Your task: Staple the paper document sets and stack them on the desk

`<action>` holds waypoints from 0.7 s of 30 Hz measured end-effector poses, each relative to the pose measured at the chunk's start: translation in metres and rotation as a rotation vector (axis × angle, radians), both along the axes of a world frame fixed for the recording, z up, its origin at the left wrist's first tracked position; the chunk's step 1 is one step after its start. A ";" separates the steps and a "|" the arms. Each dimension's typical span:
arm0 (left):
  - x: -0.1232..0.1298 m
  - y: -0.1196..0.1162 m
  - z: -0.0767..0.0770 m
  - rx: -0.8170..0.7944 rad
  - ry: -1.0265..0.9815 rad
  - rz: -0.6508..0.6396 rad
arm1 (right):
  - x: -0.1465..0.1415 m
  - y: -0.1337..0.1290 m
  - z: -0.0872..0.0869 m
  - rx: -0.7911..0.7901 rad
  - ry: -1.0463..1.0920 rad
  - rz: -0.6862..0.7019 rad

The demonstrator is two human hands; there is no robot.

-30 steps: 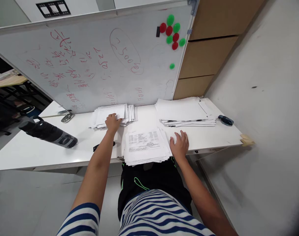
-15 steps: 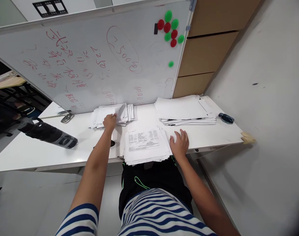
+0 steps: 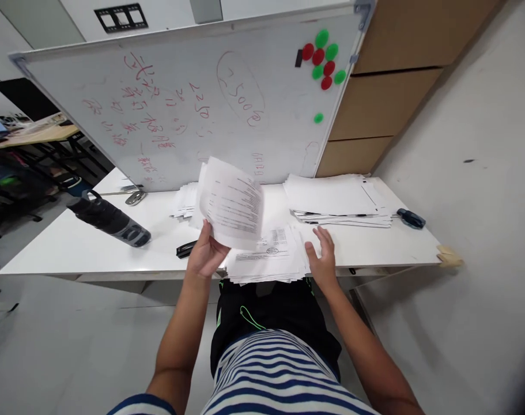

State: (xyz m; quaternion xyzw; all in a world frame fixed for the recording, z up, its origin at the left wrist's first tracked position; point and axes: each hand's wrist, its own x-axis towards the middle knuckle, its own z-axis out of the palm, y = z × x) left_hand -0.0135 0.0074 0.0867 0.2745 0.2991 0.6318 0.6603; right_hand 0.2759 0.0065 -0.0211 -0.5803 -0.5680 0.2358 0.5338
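My left hand pinches the lower left corner of some printed paper sheets, raised and curved above the desk. They partly cover the front stack of papers, which lies at the desk's near edge with a circled stamp on its top page. Beside that stack, on its right, my right hand is open with fingers apart and holds nothing. Behind the raised sheets, the left stack of papers is partly hidden. A larger stack of papers lies at the back right.
On the left of the white desk lies a dark bottle, near a computer mouse and a black stapler. A dark blue object sits at the right. Behind stand a whiteboard and cardboard boxes.
My left hand has lifted sheets off the left stack and brought them right and nearer, over the front stack. My right hand stays beside the front stack. The view has shifted left.
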 end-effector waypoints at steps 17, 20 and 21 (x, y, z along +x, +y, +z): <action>-0.016 -0.057 -0.039 -0.042 0.261 0.002 | -0.039 -0.018 0.046 -0.344 0.536 0.316; -0.023 -0.047 -0.037 -0.073 0.446 -0.028 | -0.036 -0.018 0.048 -0.338 0.504 0.333; -0.022 -0.044 -0.038 -0.094 0.504 -0.028 | -0.036 -0.018 0.048 -0.334 0.497 0.338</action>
